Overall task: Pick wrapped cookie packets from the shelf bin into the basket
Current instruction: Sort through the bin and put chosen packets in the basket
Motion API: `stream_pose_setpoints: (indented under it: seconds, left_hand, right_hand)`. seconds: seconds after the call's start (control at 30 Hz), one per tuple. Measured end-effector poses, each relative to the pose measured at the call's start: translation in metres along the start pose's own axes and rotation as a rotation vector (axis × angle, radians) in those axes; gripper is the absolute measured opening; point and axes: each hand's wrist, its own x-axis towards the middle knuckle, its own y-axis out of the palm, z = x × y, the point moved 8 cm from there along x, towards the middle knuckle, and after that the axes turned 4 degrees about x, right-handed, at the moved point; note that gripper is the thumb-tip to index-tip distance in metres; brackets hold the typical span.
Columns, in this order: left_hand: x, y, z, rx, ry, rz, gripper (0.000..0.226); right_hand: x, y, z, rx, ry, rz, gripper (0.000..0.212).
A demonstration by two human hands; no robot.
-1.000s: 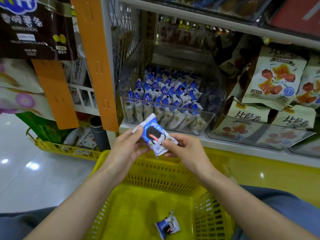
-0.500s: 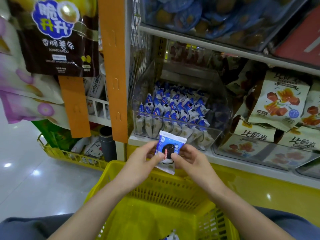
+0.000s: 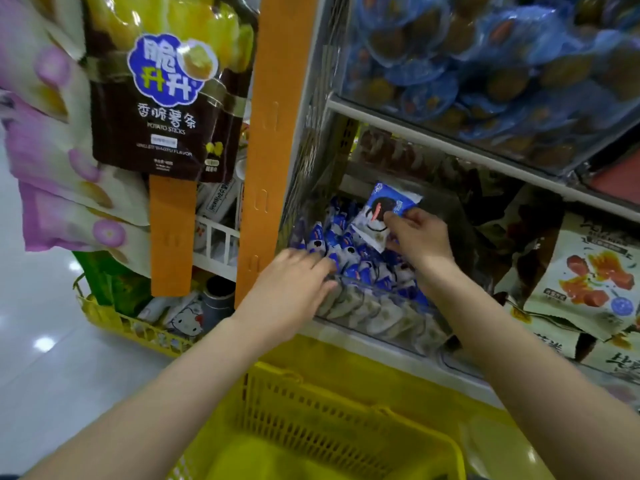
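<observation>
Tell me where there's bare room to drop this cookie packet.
The basket floor, inside its slotted walls, looks bare. The bin is crowded: packets fill it beneath left hand and right hand, which pinches the cookie packet. Only the dark strip toward its back wall looks free.

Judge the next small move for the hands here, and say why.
Likely the right hand should bring its pinched cookie packet down into the yellow basket: it hangs free above the clear bin, the basket is open below, and the left hand only touches the binned packets.
</observation>
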Motion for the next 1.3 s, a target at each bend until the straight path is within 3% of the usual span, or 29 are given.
stream_pose_setpoints:
  seconds: [0.1, 0.23, 0.43, 0.53, 0.73, 0.9, 1.0, 1.13, 1.3]
  left_hand:
    - [0.002, 0.0, 0.003, 0.009, 0.033, -0.035, 0.031]
    - [0.002, -0.001, 0.002, -0.016, 0.063, -0.068, 0.024]
    - [0.001, -0.007, 0.002, -0.013, 0.058, -0.188, 0.012]
    - [0.001, -0.008, 0.002, -0.002, 0.05, -0.207, 0.008]
    - [0.001, -0.006, 0.002, 0.014, 0.05, -0.207, 0.005]
    - [0.001, -0.006, 0.002, 0.019, 0.053, -0.209, 0.004]
    - [0.001, -0.007, 0.001, 0.025, 0.057, -0.21, 0.003]
    - [0.001, -0.006, 0.0, 0.031, 0.059, -0.213, 0.003]
    - [0.001, -0.004, 0.001, 0.019, 0.059, -0.213, 0.002]
  right_hand:
    - [0.038, 0.027, -0.008, -0.07, 0.076, 0.015, 0.012]
    - [0.071, 0.062, -0.016, -0.165, 0.131, 0.072, 0.023]
    - [0.075, 0.093, -0.022, -0.479, 0.011, 0.239, 0.025]
    - [0.081, 0.098, -0.022, -0.583, 0.028, 0.332, 0.021]
    - [0.089, 0.118, -0.03, -0.721, 0.035, 0.449, 0.034]
    - [0.091, 0.124, -0.038, -0.796, -0.05, 0.48, 0.02]
    - [0.093, 0.122, -0.035, -0.835, -0.114, 0.477, 0.028]
    - [0.098, 0.099, -0.021, -0.689, -0.207, 0.324, 0.031]
    - [0.102, 0.093, -0.042, -0.816, -0.118, 0.418, 0.04]
